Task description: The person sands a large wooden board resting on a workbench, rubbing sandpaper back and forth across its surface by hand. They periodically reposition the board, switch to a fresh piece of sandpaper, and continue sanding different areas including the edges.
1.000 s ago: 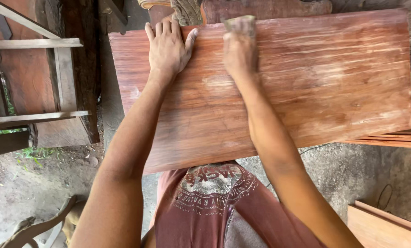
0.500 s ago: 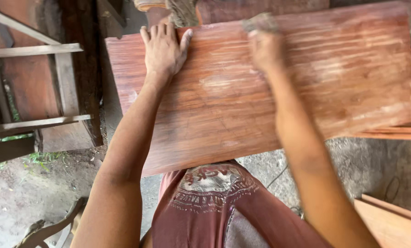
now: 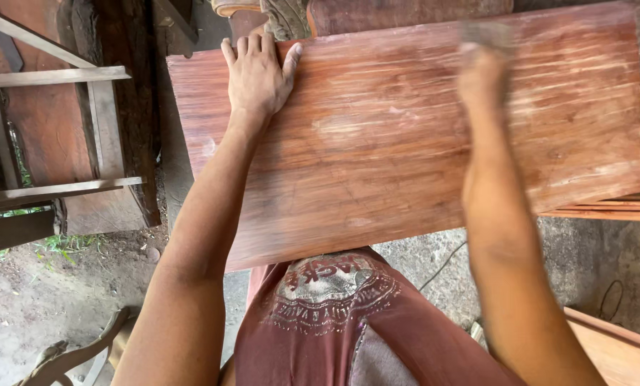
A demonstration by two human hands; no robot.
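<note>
A wide reddish-brown wooden board [image 3: 377, 157] lies across in front of me, streaked with pale dust. My left hand [image 3: 257, 75] rests flat on its far left edge, fingers spread. My right hand [image 3: 483, 71] is blurred with motion near the far edge right of centre, pressing a greyish piece of sandpaper [image 3: 485, 34] against the wood.
A dark wooden frame with pale rails [image 3: 55, 129] stands at the left. More planks [image 3: 613, 350] lie at the lower right and under the board's right end. Carved wood [image 3: 284, 14] sits beyond the board. Dirt ground [image 3: 41, 300] lies below.
My right hand with the sandpaper has slid to the right along the far edge of the board. My left hand has stayed flat in the same place.
</note>
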